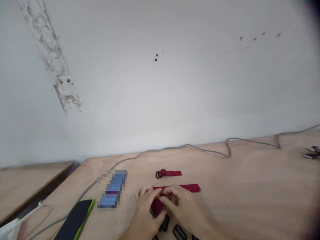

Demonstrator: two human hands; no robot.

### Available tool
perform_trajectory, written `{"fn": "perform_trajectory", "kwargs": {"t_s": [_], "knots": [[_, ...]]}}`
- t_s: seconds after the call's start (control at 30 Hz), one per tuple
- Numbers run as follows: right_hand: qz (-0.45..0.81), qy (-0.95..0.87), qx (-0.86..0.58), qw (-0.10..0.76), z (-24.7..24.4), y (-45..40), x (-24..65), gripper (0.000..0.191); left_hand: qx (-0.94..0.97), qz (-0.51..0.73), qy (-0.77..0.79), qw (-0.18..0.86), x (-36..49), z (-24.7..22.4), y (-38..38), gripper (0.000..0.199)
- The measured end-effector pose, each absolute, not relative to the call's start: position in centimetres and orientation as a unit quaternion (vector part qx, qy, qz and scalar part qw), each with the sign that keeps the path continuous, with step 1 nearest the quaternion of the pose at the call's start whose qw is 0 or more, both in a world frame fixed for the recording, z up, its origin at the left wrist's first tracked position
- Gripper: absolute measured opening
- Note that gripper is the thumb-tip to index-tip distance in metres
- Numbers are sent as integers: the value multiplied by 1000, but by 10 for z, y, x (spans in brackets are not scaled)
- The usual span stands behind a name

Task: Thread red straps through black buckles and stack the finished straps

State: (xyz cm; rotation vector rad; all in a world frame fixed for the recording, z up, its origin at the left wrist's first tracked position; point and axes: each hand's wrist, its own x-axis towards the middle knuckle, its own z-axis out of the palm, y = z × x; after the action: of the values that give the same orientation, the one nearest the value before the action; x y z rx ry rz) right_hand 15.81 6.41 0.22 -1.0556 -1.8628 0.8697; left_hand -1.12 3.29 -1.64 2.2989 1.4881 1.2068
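My left hand (147, 208) and my right hand (178, 201) meet low in the view, fingers closed around a red webbing strap (158, 206). Part of that strap is hidden by the fingers. Just beyond the hands, a flat red strip (193, 188) of webbing lies on the table, its pointed end to the right. Farther back rests a short red strap with black buckle (163, 173) and ring. Below my hands are several black plastic buckles (179, 232), one of them close to my left thumb.
A phone with a green case (75, 220) lies at the front left, near a pixelated blue item (113, 189). One grey cable (150, 150) runs along the wooden table's (250, 186) back edge by the wall. At the far right is a partly visible black-and-white object (312, 153).
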Motion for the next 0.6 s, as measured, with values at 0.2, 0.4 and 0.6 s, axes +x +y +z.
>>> {"fn": "perform_trajectory", "kwargs": {"t_s": [0.2,0.4,0.6], "knots": [[367,-706,-452,403,-1,59,151,6,782,402,467,-89,-15,-27,39,25],[413,-706,-380,432,-5,72,159,19,788,389,465,-107,-21,-20,37,30],[632,-572,-316,418,-3,98,181,26,680,503,507,165,-25,-15,42,33]]}}
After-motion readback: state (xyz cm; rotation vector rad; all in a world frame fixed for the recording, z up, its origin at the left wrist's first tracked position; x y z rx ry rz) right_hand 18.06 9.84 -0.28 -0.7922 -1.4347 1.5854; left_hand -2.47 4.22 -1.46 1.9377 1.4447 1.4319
